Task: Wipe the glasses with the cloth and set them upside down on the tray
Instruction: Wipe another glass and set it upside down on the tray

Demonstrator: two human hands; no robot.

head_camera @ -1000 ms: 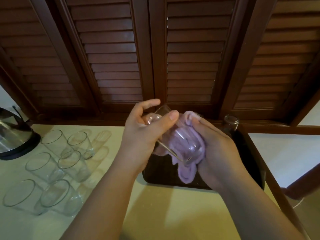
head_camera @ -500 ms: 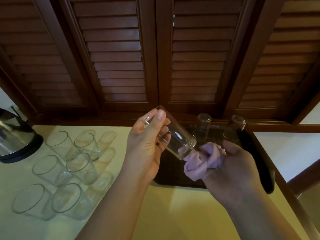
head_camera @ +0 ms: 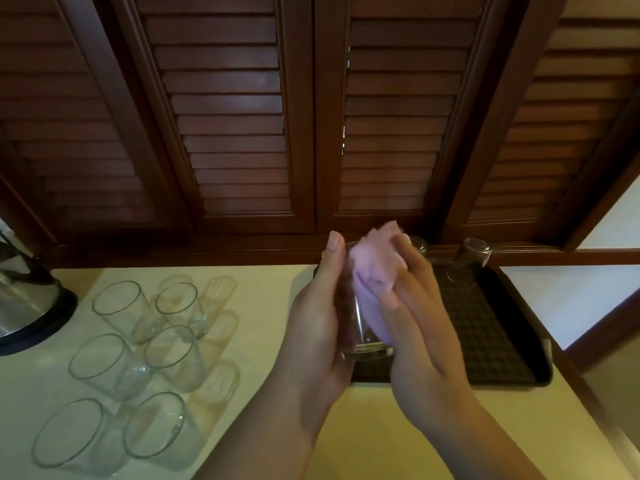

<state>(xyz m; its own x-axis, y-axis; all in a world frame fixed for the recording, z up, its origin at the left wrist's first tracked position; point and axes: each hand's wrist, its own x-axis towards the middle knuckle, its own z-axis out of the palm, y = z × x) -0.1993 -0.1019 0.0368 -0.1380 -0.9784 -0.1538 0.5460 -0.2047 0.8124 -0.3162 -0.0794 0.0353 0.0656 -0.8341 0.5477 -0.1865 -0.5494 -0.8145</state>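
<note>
while the left hand (head_camera: 320, 327) grips the upright glass (head_camera: 360, 337), mouth up above the tray (head_camera: 485, 341), the right hand (head_camera: 419, 327) pinches the cloth (head_camera: 372, 271) inside.

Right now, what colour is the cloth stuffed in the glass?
Pale pink-lilac cloth, seen in the head view.

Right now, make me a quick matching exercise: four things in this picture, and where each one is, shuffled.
Things:
1. cloth
2. kettle
3. upside-down glass
4. six waiting glasses

Places:
A. far left edge of the counter
B. back of the dark tray
C. stuffed in the glass held by both hands
D. upright on the counter, left of the hands

Pairs: 1-C, 2-A, 3-B, 4-D
</note>
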